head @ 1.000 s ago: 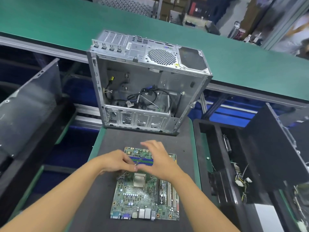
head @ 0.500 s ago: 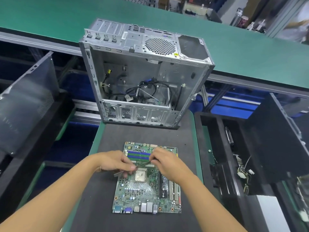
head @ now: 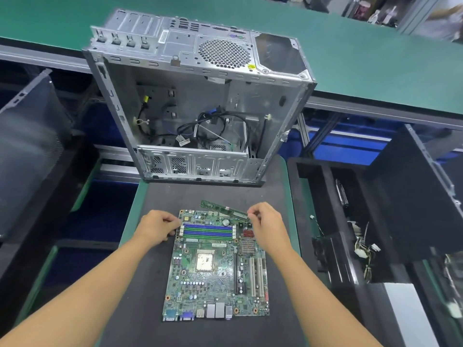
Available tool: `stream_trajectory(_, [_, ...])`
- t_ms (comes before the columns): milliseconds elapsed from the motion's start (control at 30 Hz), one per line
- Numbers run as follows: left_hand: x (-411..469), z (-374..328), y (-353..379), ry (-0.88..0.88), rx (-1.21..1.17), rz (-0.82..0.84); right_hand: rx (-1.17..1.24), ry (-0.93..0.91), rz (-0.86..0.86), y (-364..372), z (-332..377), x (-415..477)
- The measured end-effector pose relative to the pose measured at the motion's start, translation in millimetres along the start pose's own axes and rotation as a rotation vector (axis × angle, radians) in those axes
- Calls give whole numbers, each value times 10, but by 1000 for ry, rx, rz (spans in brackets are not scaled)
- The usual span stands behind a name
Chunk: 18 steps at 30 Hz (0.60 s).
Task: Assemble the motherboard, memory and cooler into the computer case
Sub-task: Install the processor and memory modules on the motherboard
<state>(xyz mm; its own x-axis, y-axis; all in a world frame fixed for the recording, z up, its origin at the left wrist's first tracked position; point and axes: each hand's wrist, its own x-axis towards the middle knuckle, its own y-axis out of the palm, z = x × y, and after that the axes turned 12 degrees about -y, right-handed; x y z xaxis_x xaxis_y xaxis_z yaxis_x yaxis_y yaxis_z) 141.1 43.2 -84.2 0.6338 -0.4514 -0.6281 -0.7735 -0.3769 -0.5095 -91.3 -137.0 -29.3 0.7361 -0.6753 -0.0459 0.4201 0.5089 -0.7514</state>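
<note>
The right hand (head: 265,221) pinches one end of a green memory stick (head: 223,209), held just past the far edge of the motherboard (head: 215,269). Half a second earlier both hands held it over the board's middle. The left hand (head: 156,227), fingers curled, touches the board's left edge by the memory slots (head: 208,230); whether it grips is unclear. The board lies flat on the dark counter (head: 155,196), with the open computer case (head: 200,101) beyond. The board's print is too small to read.

The right end of the memory stick (head: 221,209) is hidden behind the right hand (head: 269,222), both forearms (head: 82,296) run off the bottom edge, and the upper right corner is blurred.
</note>
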Motion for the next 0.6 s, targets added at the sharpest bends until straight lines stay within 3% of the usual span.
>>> stream_trajectory(167, [90, 45, 24, -62, -147, 76, 86, 33, 38, 201, 59, 85])
stream_trajectory(333, [42, 13, 25, -24, -81, 82, 142, 89, 49, 340, 44, 145])
stream_trajectory(400, [-40, -61, 53, 168, 116, -121, 182, 108, 29, 343, -7, 125])
stream_trajectory(467, [-187, -197, 167, 476, 274, -315, 240, 134, -24, 322, -63, 93])
stream_trajectory(533, [-342, -378, 394, 718, 401, -282, 296, 177, -96, 294, -111, 66])
stream_trajectory(600, [-425, -512, 716, 816, 500, -180, 328, 195, -157, 270, -149, 45])
